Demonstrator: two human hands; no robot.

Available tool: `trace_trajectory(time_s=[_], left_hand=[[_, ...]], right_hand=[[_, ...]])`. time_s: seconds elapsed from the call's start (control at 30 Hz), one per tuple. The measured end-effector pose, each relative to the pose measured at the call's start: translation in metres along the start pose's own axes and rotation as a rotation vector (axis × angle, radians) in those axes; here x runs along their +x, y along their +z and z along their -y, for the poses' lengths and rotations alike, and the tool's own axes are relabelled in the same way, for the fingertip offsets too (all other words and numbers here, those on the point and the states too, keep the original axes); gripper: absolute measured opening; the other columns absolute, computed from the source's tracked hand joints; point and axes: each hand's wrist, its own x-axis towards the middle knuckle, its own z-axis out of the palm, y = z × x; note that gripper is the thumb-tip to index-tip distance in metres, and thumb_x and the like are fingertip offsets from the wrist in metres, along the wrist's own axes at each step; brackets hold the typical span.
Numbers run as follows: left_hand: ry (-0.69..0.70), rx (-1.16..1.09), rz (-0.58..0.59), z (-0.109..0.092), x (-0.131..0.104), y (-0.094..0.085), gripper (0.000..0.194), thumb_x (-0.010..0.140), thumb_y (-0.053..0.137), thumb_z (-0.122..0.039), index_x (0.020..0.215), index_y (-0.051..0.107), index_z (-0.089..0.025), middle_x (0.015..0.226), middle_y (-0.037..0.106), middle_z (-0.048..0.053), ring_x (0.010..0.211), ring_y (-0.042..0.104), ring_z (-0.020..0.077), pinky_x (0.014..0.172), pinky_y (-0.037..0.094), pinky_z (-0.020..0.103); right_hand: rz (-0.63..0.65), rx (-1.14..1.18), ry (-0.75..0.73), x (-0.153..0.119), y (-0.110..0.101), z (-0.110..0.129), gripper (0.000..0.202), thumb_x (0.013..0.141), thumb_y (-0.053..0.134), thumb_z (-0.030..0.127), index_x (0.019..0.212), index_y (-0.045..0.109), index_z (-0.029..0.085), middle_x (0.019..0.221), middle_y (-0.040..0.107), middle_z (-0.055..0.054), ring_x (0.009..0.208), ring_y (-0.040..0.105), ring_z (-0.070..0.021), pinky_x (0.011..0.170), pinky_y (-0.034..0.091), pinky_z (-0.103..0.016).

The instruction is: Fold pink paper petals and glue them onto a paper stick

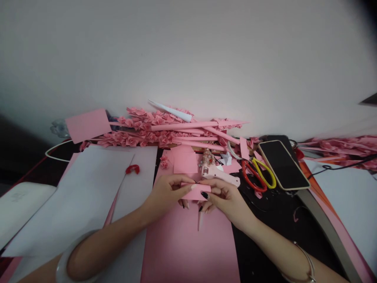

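Between my two hands is a small piece of pink paper, folded or doubled over. My left hand pinches its left end with thumb and fingers. At the right end, my right hand grips it, dark-nailed thumb on the front. A thin pale stick points down from under the right fingers; whether they hold it is hidden. Beneath lies a large pink sheet. Just beyond the hands are a pale pink glue gun, square pink papers and a pink paper flower.
Pink paper flower stems are piled along the wall, with a white paper cone on top. Red-and-yellow-handled scissors and a phone lie right. White sheets and a red object are left.
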Motion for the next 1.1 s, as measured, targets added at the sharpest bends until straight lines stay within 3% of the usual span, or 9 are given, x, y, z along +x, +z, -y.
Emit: trace_trajectory(time_s=[0.37, 0.53, 0.73, 0.83, 0.93, 1.1], left_hand=[[0.003, 0.034, 0.001, -0.0032, -0.0012, 0.0001, 0.016, 0.079, 0.057, -0.022, 0.087, 0.067, -0.012, 0.065, 0.062, 0.000, 0.045, 0.058, 0.0080, 0.046, 0.051, 0.019], [0.012, 0.032, 0.016, -0.0029, -0.0016, 0.0008, 0.016, 0.078, 0.058, -0.022, 0.086, 0.067, -0.012, 0.077, 0.065, 0.003, 0.046, 0.058, 0.0073, 0.046, 0.051, 0.019], [0.032, 0.027, 0.028, 0.0007, -0.0003, -0.0003, 0.015, 0.077, 0.059, -0.020, 0.087, 0.066, -0.013, 0.071, 0.062, 0.000, 0.047, 0.059, 0.0075, 0.048, 0.051, 0.019], [-0.001, -0.026, 0.061, 0.0004, 0.0013, -0.0010, 0.018, 0.076, 0.060, -0.020, 0.092, 0.064, -0.013, 0.080, 0.064, 0.002, 0.050, 0.062, 0.0086, 0.050, 0.053, 0.021], [-0.034, -0.038, 0.127, -0.0017, 0.0022, -0.0012, 0.015, 0.078, 0.059, -0.022, 0.084, 0.063, -0.010, 0.072, 0.062, 0.002, 0.052, 0.063, 0.0102, 0.052, 0.054, 0.021], [-0.046, -0.050, 0.177, -0.0021, 0.0026, -0.0011, 0.020, 0.080, 0.057, -0.025, 0.092, 0.064, -0.011, 0.075, 0.065, 0.003, 0.055, 0.066, 0.0126, 0.054, 0.055, 0.024]], right_hand=[[-0.009, -0.014, 0.001, -0.0006, -0.0006, 0.0004, 0.028, 0.076, 0.065, 0.026, 0.101, 0.058, 0.016, 0.064, 0.070, -0.001, 0.056, 0.069, -0.0147, 0.054, 0.056, -0.024], [-0.014, -0.005, 0.011, -0.0015, -0.0001, 0.0006, 0.028, 0.075, 0.066, 0.029, 0.100, 0.059, 0.017, 0.060, 0.068, 0.001, 0.053, 0.068, -0.0145, 0.051, 0.055, -0.024], [-0.008, -0.027, -0.027, -0.0006, 0.0001, 0.0002, 0.026, 0.076, 0.064, 0.030, 0.096, 0.057, 0.015, 0.054, 0.065, 0.002, 0.043, 0.063, -0.0121, 0.045, 0.051, -0.021], [-0.010, -0.029, -0.053, 0.0001, 0.0000, -0.0012, 0.026, 0.076, 0.064, 0.031, 0.095, 0.057, 0.015, 0.053, 0.064, 0.003, 0.041, 0.062, -0.0119, 0.042, 0.050, -0.022], [-0.018, -0.048, -0.060, 0.0001, -0.0004, -0.0015, 0.025, 0.076, 0.063, 0.031, 0.095, 0.058, 0.015, 0.052, 0.063, 0.004, 0.040, 0.061, -0.0122, 0.042, 0.050, -0.023], [-0.021, -0.041, -0.043, -0.0005, 0.0000, 0.0001, 0.028, 0.076, 0.063, 0.032, 0.097, 0.057, 0.015, 0.051, 0.063, 0.004, 0.040, 0.061, -0.0125, 0.042, 0.050, -0.023]])
